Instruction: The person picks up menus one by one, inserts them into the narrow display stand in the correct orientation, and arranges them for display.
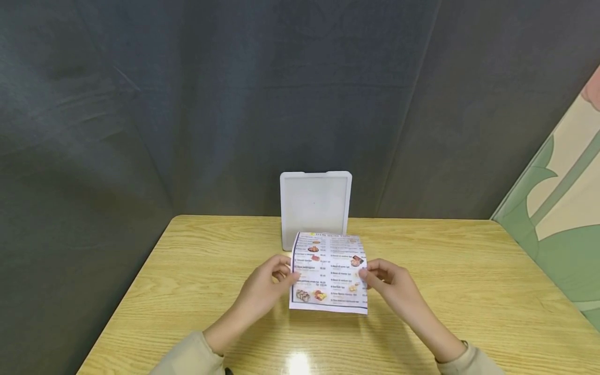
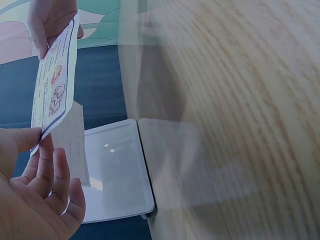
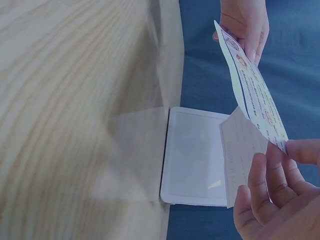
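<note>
A printed menu sheet with small food pictures is held up over the table, tilted and slightly bowed. My left hand pinches its left edge between thumb and fingers. On the opposite edge, my right hand pinches it the same way. Behind the sheet stands a white-framed flat panel, upright, its lower part covered by the sheet in the head view. In the left wrist view the menu sheet is seen nearly edge-on, with the panel beyond it. The right wrist view shows the panel too.
The wooden table spreads under both hands, its surface glossy with reflections. A dark curtain hangs right behind the table's far edge. On the right is a wall panel with a leaf pattern.
</note>
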`<state>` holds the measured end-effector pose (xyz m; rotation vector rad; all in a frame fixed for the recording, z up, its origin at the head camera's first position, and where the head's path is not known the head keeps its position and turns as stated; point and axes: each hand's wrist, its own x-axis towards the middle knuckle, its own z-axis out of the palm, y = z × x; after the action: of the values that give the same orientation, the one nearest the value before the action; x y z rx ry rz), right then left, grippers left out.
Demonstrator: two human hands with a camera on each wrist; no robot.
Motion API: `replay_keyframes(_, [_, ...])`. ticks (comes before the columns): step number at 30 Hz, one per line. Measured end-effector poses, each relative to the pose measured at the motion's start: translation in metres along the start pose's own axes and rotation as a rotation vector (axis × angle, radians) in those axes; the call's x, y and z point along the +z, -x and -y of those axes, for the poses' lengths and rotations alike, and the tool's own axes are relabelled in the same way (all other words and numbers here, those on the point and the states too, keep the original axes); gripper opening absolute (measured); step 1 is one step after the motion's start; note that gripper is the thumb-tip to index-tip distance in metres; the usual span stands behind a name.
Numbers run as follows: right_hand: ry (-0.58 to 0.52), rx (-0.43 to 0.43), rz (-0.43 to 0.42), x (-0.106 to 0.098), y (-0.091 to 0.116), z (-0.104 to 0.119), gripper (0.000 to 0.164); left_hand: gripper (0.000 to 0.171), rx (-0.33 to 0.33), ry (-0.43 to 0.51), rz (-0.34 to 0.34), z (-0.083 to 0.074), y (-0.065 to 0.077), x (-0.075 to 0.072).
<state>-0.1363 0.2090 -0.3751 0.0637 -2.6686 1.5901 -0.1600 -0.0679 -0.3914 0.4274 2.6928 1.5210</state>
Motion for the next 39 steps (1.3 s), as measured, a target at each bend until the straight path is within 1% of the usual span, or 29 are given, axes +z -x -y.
replay_keyframes(8, [-0.031,-0.001,-0.027,-0.001,-0.003,0.007,0.026,0.030,-0.006,-0.004,-0.038,-0.006,-0.002,-0.003])
replay_keyframes(17, [-0.014,-0.023,-0.089,-0.004,-0.009,0.017,0.025,0.028,0.015,-0.018,-0.096,-0.016,-0.007,-0.007])
replay_keyframes(24, [-0.012,-0.050,-0.124,-0.007,-0.013,0.024,0.029,0.028,0.033,-0.028,-0.109,-0.023,-0.013,-0.012])
replay_keyframes(30, [-0.017,-0.094,-0.138,-0.011,-0.019,0.031,0.029,0.026,0.060,-0.047,-0.125,-0.028,-0.018,-0.017])
replay_keyframes(34, [-0.009,-0.104,-0.148,-0.015,-0.022,0.036,0.029,0.026,0.074,-0.064,-0.129,-0.032,-0.021,-0.021])
replay_keyframes(39, [0.003,-0.125,-0.151,-0.019,-0.026,0.042,0.032,0.028,0.074,-0.079,-0.130,-0.038,-0.025,-0.025])
